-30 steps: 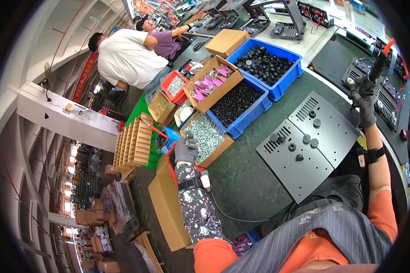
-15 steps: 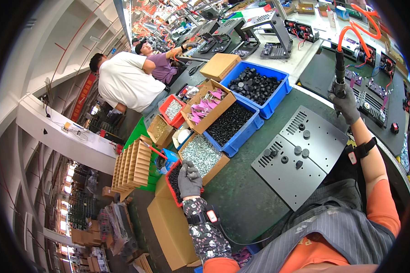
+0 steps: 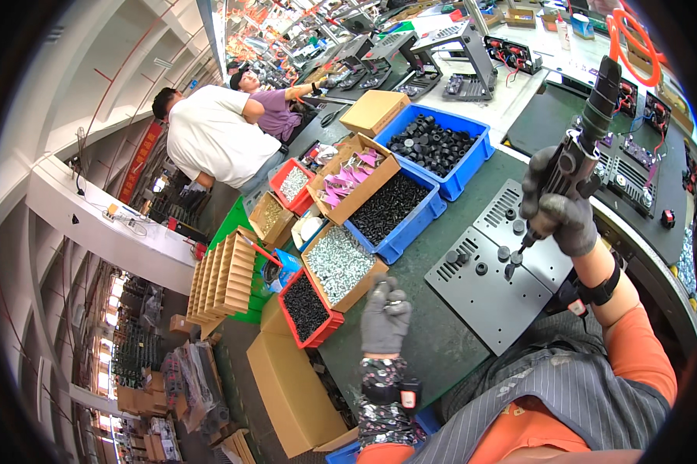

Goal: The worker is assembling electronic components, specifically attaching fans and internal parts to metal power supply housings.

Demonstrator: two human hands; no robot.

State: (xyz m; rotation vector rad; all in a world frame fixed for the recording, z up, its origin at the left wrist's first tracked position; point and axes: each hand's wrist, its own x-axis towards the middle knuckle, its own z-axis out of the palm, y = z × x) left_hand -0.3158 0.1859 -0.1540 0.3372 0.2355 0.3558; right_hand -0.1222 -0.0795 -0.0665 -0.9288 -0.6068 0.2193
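The power driver point(image 3: 575, 158), likely heavy and rigid, is best held mid-body, where the right hand point(image 3: 569, 219) is clamped; whether the left hand's point(image 3: 385, 319) curled fingers are closed on anything cannot be told.

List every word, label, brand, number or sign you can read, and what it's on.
No text here reads clearly enough to quote.
Red banner, far left: characters too small and blurred to read.
Orange shirt: pale lettering, partly covered by the apron; no whole word shows.
Blue packet: any print is too small.
Hand-held driver, right hand: no lettering can be made out.
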